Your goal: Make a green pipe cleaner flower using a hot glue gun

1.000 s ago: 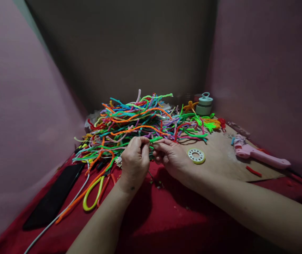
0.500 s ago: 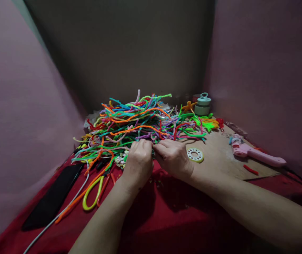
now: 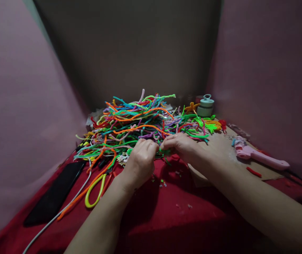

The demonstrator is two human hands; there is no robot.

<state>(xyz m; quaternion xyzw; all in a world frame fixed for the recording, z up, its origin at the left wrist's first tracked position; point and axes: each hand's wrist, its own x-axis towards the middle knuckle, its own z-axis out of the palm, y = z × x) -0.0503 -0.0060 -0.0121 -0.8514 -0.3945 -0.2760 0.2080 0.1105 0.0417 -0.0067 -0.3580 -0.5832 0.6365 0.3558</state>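
My left hand [image 3: 140,160] and my right hand [image 3: 181,146] meet fingertip to fingertip over the red cloth [image 3: 166,211], both closed on a short green pipe cleaner piece [image 3: 164,152] held between them. Just behind them lies a big tangled pile of colourful pipe cleaners [image 3: 137,123]. A small pale tufted bundle [image 3: 121,159] lies at the pile's front edge, left of my left hand. My right wrist hides part of the wooden board [image 3: 230,158].
A black phone [image 3: 57,192] and a white cable [image 3: 61,211] lie at the left. Yellow-handled scissors [image 3: 95,192] rest by an orange strand. A pink glue gun [image 3: 259,157], a pale green container [image 3: 205,106] and finished green and orange shapes [image 3: 209,124] sit at the right. Pink walls close both sides.
Both hands have shifted slightly right and away from me. My right hand now covers the white-and-yellow ring seen earlier on the board. The green piece shows again between my fingertips.
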